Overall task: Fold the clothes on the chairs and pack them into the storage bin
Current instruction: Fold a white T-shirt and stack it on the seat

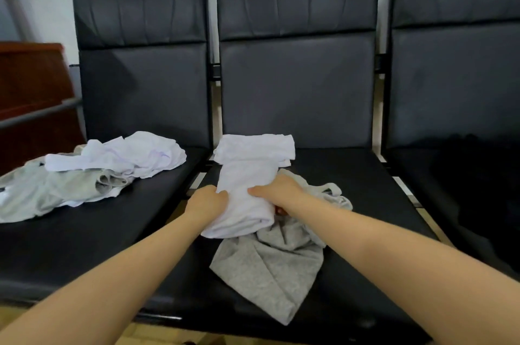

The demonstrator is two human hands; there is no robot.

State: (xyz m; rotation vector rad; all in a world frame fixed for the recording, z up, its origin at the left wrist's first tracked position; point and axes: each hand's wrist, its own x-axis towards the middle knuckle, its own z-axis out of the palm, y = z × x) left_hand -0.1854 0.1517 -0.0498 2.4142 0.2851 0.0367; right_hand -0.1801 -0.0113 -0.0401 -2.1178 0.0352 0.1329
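At the far left of the frame stands a reddish-brown wooden cabinet (31,85) behind a grey metal armrest bar (39,112); on the left chair seat (112,220) lies an unfolded heap, a white garment (121,154) on top of a crumpled grey garment (42,192), both in the left middle of the frame; in the centre, on the middle chair seat (351,175), a partly folded white T-shirt (247,175) lies lengthwise over a grey garment (273,268) that spreads toward the lower centre; the left hand (206,201) grips the shirt's left edge with curled fingers; the right hand (277,189) grips its right side, fingers bent into the cloth; at the right edge, dark clothing (478,175) sits on the right chair seat (408,164), too dim to make out.
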